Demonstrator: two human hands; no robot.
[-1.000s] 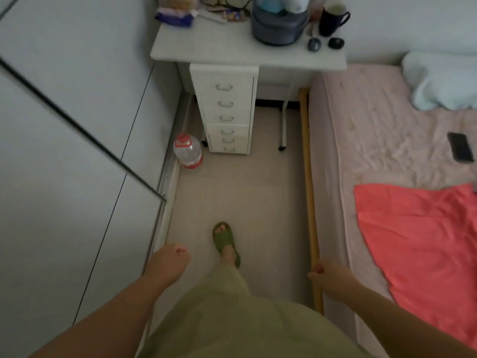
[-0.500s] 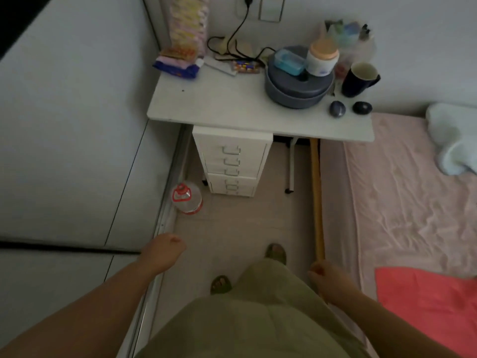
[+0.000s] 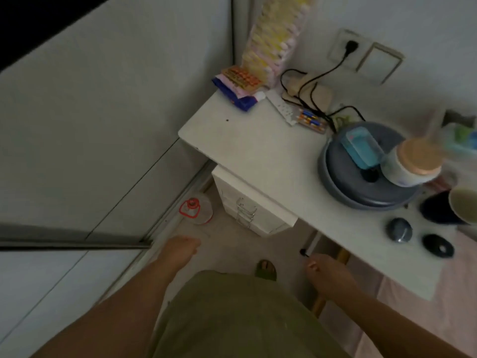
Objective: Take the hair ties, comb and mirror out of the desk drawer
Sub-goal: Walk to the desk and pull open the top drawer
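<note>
A white desk (image 3: 258, 151) stands against the wall ahead, with a white drawer unit (image 3: 255, 215) under its left end. All drawers are shut; their metal handles (image 3: 246, 210) show. No hair ties, comb or mirror can be seen. My left hand (image 3: 180, 250) hangs low in front of the drawer unit, fingers loosely curled, holding nothing. My right hand (image 3: 326, 273) hangs below the desk's front edge, also loosely curled and empty.
On the desk: a grey round appliance (image 3: 366, 182) with a blue box and jar on it, a dark mug (image 3: 449, 206), snack packs (image 3: 238, 85), cables and batteries. A water bottle (image 3: 196, 210) stands on the floor left of the drawers. Wardrobe at left, pink bed (image 3: 426, 319) at right.
I have walked closer to the desk; it and the drawer unit now fill more of the view and appear tilted. Both hands stay low and empty.
</note>
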